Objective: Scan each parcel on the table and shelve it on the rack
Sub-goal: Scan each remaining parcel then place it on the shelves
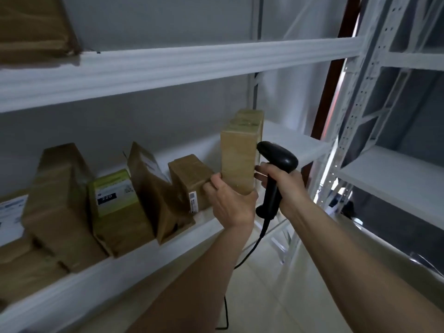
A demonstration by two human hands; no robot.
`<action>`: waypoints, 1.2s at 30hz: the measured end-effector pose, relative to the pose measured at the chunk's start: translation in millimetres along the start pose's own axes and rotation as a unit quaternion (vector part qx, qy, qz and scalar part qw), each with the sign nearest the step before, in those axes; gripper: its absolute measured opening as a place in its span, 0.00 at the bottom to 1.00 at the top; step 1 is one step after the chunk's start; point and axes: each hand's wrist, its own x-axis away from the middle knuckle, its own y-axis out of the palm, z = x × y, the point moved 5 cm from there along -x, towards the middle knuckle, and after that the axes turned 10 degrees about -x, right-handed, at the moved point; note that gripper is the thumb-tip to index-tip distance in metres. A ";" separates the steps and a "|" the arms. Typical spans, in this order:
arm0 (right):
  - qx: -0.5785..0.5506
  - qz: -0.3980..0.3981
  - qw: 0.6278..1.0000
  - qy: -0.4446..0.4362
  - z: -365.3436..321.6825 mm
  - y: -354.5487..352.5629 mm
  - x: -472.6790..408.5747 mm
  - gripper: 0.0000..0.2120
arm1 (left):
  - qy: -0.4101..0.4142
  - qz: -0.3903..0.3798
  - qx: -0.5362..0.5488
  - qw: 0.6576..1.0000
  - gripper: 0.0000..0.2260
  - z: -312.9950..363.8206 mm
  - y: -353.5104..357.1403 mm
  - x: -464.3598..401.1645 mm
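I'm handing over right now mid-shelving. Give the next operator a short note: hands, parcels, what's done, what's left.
Left hand: grips the bottom of the tall brown tape-wrapped cardboard parcel, which stands upright at the right end of the row on the white metal rack shelf.
Right hand: holds the black corded handheld barcode scanner beside that parcel.
Done: several brown parcels and a green-labelled box already stand on this shelf; another brown parcel is on the shelf above.
Left: let go of the tall parcel once it stands steady. The table is out of view, so check for unscanned parcels.

Parcel [237,155] — taped brown cardboard; scanner [278,157] — glossy black plastic.
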 end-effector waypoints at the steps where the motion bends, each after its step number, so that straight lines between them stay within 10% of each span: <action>1: -0.006 -0.013 1.000 0.011 4.9 -0.2 -6.5 0.07 | -0.004 0.010 -0.016 1.000 0.37 -2.3 3.6 -2.2; 17: 0.006 -0.077 0.992 0.097 60.2 21.5 -64.2 0.11 | -0.024 0.025 -0.083 0.996 0.13 -37.8 14.4 -21.8; 36: 0.001 0.028 0.997 0.069 61.7 17.3 -57.2 0.07 | -0.078 0.004 -0.001 0.997 0.12 -48.8 19.6 -39.9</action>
